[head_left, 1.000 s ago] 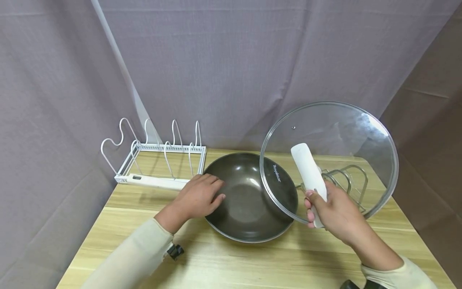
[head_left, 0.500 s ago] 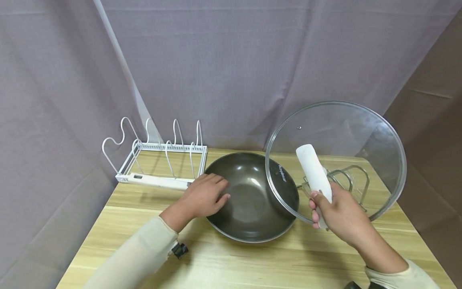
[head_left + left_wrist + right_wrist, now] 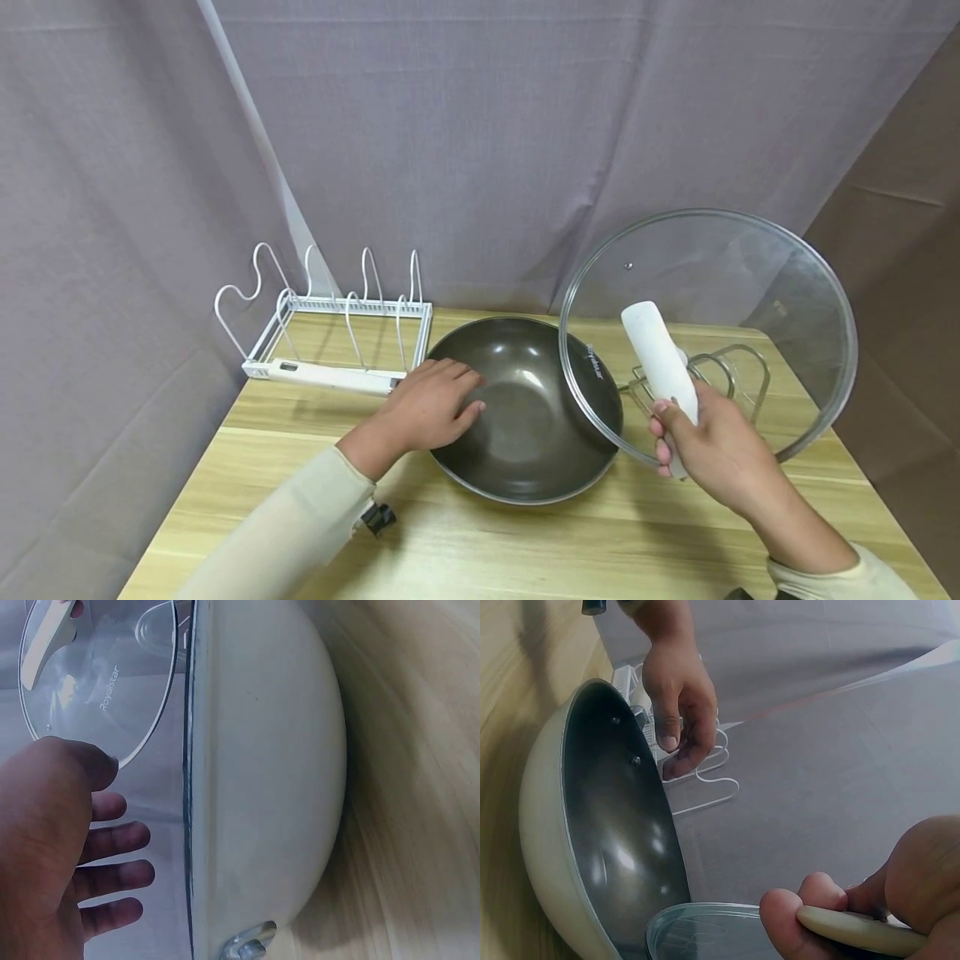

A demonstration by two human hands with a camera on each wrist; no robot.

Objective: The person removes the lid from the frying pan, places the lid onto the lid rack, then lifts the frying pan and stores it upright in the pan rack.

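Observation:
My right hand grips the long white handle of a round glass pan lid. The lid is raised and tilted, overlapping the wok's right side in the head view. A wok, dark inside and cream outside, sits in the middle of the wooden table. Over its left rim hovers my left hand, fingers loosely bent and holding nothing. In the left wrist view those fingertips stand apart from the wok's rim. The wok's white handle points left, its base partly hidden behind the left hand.
A white wire rack with upright loops stands at the back left, and the wok's handle overlaps its front edge. Behind the glass lid, a silver wire rack shows on the right. Grey curtains close off the back and sides.
My right hand has carried the lid slightly to the right, uncovering more of the wok. My left hand has drifted a little right over the wok's rim. The wok stays in place.

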